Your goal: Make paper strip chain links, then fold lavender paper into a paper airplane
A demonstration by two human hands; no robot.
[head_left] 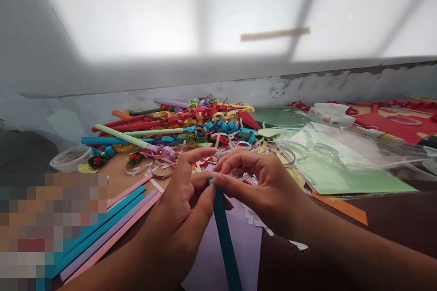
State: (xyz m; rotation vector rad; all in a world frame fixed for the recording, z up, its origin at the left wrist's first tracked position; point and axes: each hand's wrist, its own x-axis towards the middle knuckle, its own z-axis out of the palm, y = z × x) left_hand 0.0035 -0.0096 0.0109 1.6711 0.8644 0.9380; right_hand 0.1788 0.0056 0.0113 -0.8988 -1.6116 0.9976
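As blue paper (225, 236) slants, dark tabletop (392, 213), pale wall (246, 88)

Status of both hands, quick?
Left hand: closed, holding the blue strip.
Right hand: at the blue strip's upper end; grip can't be told.

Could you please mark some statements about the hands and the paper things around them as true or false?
1. The left hand has its thumb on the blue strip. True.
2. The right hand is far from that strip. False: its fingertips are at the strip's upper end, close to the left hand's.
3. A purple sheet lies below the hands. True.
4. The white tub stands at the right side of the table. False: the white tub stands at the left.
5. Blue, purple and pink loose strips lie to the left of the left hand. True.
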